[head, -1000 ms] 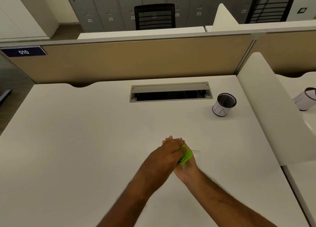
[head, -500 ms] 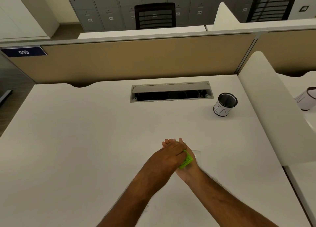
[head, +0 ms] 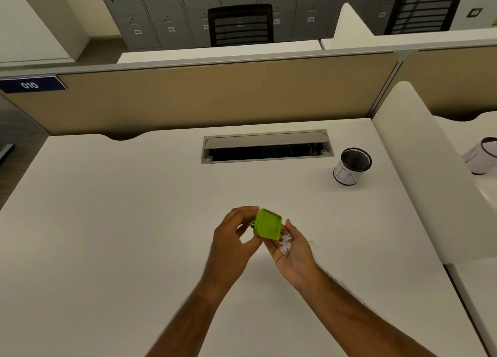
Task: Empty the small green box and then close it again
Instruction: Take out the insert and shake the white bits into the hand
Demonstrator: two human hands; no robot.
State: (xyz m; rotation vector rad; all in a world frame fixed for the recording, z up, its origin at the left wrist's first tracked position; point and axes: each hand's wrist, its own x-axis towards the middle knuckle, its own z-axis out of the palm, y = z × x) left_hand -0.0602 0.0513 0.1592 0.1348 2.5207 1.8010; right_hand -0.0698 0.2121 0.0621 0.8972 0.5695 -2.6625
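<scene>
Small green box [head: 267, 227] held above the desk [head: 134, 222] at centre, tipped mouth-down toward 5 o'clock so contents fall out. Small white pieces [head: 285, 244] piled just below, at its lower edge. Left hand [head: 236, 235] at 9 o'clock, fingers pinching the box. Right hand [head: 293, 251] at 4 o'clock, palm up, fingers loosely spread, cupped as catcher. Mesh cup [head: 351, 166] well apart at 2 o'clock.

Left hand [head: 236, 235] pinching; right hand [head: 291, 251] cupped, palm-up.

Second cup [head: 482, 156] cut off at right edge; box [head: 268, 227] opening hidden.
</scene>
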